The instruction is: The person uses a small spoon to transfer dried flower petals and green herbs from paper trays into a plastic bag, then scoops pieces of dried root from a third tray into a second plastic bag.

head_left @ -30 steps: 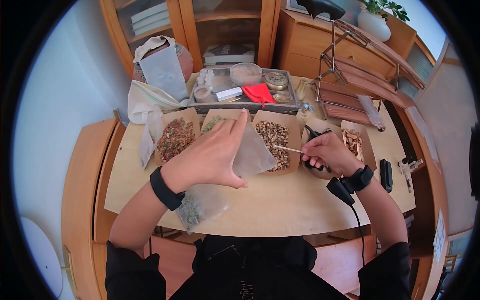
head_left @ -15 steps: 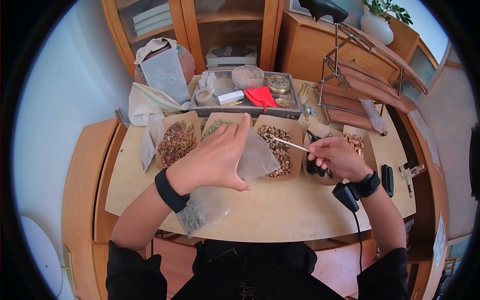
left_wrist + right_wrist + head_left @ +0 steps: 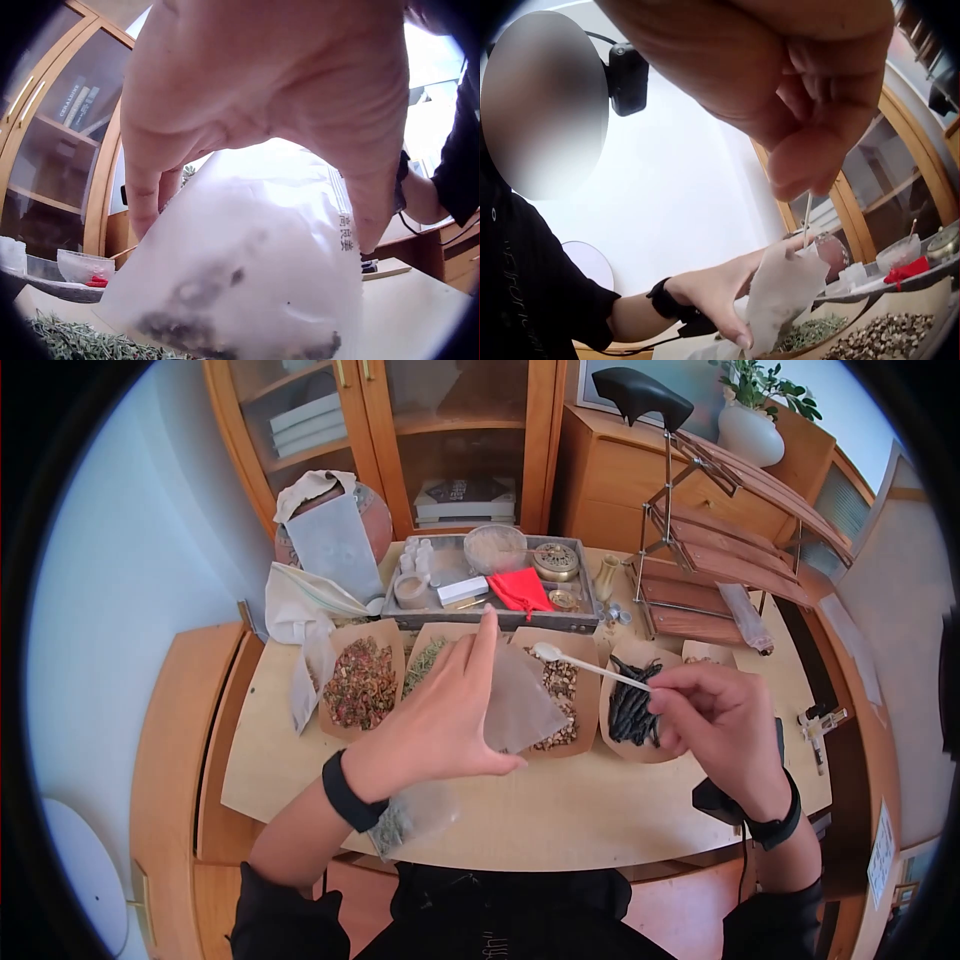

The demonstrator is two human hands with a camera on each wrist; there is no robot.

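My left hand [image 3: 440, 725] holds a translucent white bag [image 3: 525, 705] between thumb and fingers, which are spread wide across its top. Dark bits show at the bottom of the bag [image 3: 247, 285] in the left wrist view, and printed characters run along its edge. My right hand [image 3: 725, 720] pinches the handle end of a slender pale spoon [image 3: 590, 668]. The spoon's bowl points left, up by the top of the bag. In the right wrist view, the spoon's stem [image 3: 808, 214] overlaps the bag's upper edge. Below lies a paper tray of chopped brown pieces [image 3: 558, 695].
Other paper trays hold reddish dried petals [image 3: 360, 685], green herb bits [image 3: 424, 663] and dark pods [image 3: 630, 705]. A grey tray [image 3: 480, 617] with a red pouch stands behind. A small clear bag [image 3: 420, 818] lies near the front edge; a folding wooden rack [image 3: 690, 580] stands right.
My right hand has risen and come nearer, lifting the spoon out of the brown pieces to beside the bag. The left hand keeps its hold; the head view has tilted up.
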